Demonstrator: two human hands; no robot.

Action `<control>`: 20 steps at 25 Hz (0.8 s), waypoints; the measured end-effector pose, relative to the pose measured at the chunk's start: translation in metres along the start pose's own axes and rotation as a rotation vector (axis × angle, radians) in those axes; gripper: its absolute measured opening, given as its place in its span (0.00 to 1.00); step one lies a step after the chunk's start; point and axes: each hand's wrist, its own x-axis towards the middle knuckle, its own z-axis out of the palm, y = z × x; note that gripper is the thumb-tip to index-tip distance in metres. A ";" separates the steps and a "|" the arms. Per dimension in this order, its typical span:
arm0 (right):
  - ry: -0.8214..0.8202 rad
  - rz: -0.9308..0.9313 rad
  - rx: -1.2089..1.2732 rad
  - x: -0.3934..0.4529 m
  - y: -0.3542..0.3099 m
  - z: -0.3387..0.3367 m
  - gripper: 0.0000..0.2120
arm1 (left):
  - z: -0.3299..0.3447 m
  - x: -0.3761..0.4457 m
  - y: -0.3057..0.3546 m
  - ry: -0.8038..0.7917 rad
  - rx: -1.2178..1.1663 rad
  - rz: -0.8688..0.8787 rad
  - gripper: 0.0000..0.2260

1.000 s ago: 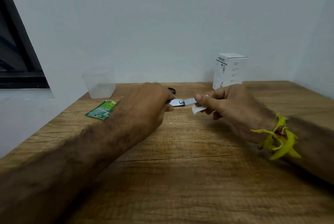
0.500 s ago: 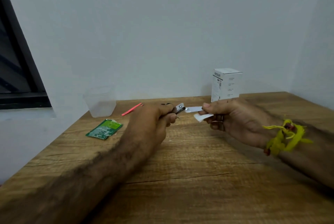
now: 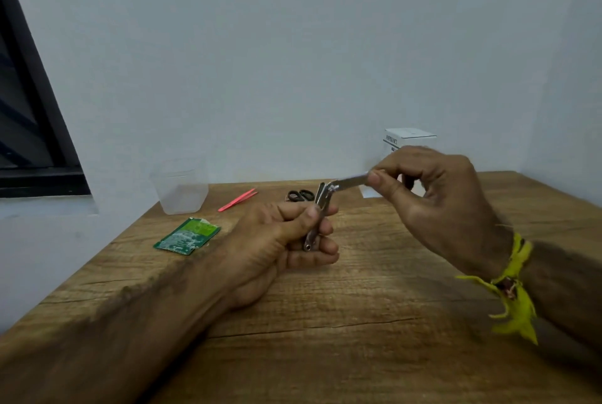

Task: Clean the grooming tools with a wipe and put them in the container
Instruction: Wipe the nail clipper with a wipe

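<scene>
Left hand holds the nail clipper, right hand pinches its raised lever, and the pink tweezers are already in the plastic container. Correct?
Not quite. The head view shows the pink tweezers lying on the table beside the plastic container, not inside it. The left hand does hold the nail clipper, with the right hand pinching its lever.

Setting: plain domestic-looking room corner. Evidence: wood-grain surface (image 3: pixel 358 354) set against bare pale walls (image 3: pixel 293 61); dark window frame (image 3: pixel 35 130) at left; small white carton (image 3: pixel 411 138), clear plastic container (image 3: pixel 180 190), green sachet (image 3: pixel 188 235).
</scene>
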 end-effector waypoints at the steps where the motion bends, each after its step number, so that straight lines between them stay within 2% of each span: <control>1: -0.030 -0.050 -0.027 0.001 0.001 -0.002 0.05 | -0.003 0.000 0.002 -0.032 0.011 -0.051 0.14; 5: -0.047 -0.443 -0.270 -0.003 0.005 -0.002 0.04 | -0.004 0.001 0.000 -0.031 -0.026 -0.107 0.10; 7: -0.002 -0.538 -0.361 -0.007 0.002 0.001 0.05 | 0.000 0.002 -0.003 -0.008 -0.063 -0.088 0.10; 13: 0.024 -0.591 -0.478 -0.019 -0.001 0.013 0.06 | 0.009 0.001 -0.007 0.042 -0.175 -0.054 0.16; 20: -0.067 -0.637 -0.542 -0.024 0.003 0.028 0.10 | 0.006 0.003 -0.008 0.072 -0.209 0.014 0.17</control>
